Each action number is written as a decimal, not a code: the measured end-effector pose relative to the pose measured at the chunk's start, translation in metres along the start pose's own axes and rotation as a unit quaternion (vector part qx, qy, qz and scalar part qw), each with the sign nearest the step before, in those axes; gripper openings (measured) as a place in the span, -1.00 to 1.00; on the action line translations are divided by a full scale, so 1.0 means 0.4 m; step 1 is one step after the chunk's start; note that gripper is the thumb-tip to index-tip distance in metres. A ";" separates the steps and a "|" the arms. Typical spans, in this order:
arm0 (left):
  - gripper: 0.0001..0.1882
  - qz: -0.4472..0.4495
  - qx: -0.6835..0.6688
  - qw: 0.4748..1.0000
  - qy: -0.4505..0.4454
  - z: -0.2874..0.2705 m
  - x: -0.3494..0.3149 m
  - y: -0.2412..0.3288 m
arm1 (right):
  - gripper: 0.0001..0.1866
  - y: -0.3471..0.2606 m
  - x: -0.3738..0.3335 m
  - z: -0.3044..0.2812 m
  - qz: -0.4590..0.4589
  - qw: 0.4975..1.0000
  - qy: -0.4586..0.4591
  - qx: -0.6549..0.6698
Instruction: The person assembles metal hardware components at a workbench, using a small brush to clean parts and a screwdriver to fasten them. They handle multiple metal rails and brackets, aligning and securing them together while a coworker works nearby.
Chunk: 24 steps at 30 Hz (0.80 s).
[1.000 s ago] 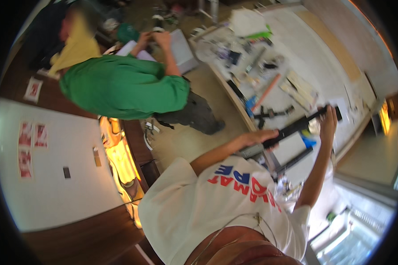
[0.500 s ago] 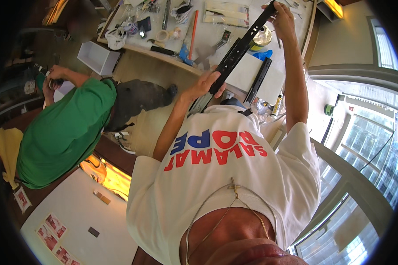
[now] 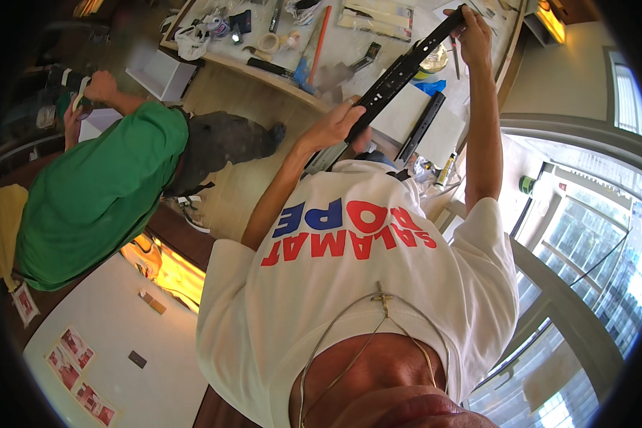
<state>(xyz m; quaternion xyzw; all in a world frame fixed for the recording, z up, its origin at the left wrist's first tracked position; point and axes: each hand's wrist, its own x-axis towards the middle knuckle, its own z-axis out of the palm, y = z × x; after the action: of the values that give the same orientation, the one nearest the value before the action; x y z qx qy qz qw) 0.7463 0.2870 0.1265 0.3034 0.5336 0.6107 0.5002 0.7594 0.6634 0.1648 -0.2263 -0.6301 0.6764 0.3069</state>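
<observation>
A long black metal drawer slide (image 3: pixel 405 71) with holes along it is held slantwise over the workbench by both hands. Around its near end, my left hand (image 3: pixel 337 125) is closed, thumb on top and fingertips showing past the far edge. The far upper end is gripped by my right hand (image 3: pixel 476 37), with the fingers bent around the tip. A silvery section (image 3: pixel 324 158) of the slide shows below my left hand. Right of it, a second black drawer slide (image 3: pixel 421 127) lies on a white panel (image 3: pixel 441 135), apart from both hands.
The workbench (image 3: pixel 292 90) carries a red-orange stick (image 3: pixel 321 36), a tape roll (image 3: pixel 268 43), a can (image 3: pixel 435 60) and a plastic bag (image 3: pixel 191 43). At left, a person in a green shirt (image 3: pixel 103 192) handles a tool near a white drawer box (image 3: pixel 165 71). Windows stand at right.
The view has shifted slightly, and both hands with the drawer slide sit a little farther right in it. The person in green has moved their hands on the tool.
</observation>
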 end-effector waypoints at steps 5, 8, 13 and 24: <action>-0.68 -0.003 -0.011 1.000 -0.019 -0.009 0.032 -0.024 | -0.71 0.006 0.022 -0.008 -0.009 1.000 -0.017 0.023; -0.67 0.009 -0.012 1.000 -0.014 -0.010 0.044 -0.026 | -0.69 0.007 -0.022 0.045 0.012 0.999 -0.029 -0.026; -0.67 -0.043 0.019 0.999 0.000 -0.005 0.007 -0.071 | -0.68 0.037 0.071 -0.037 0.008 0.999 -0.044 0.009; -0.31 -0.022 -0.068 0.997 0.005 -0.010 -0.031 0.009 | -0.64 0.044 -0.129 0.150 0.065 0.997 -0.020 -0.036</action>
<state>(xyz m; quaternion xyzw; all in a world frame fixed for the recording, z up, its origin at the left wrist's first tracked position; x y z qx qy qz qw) 0.7455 0.2745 0.1308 0.2534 0.4999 0.6363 0.5301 0.7520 0.5841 0.1496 -0.2642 -0.6443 0.6759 0.2413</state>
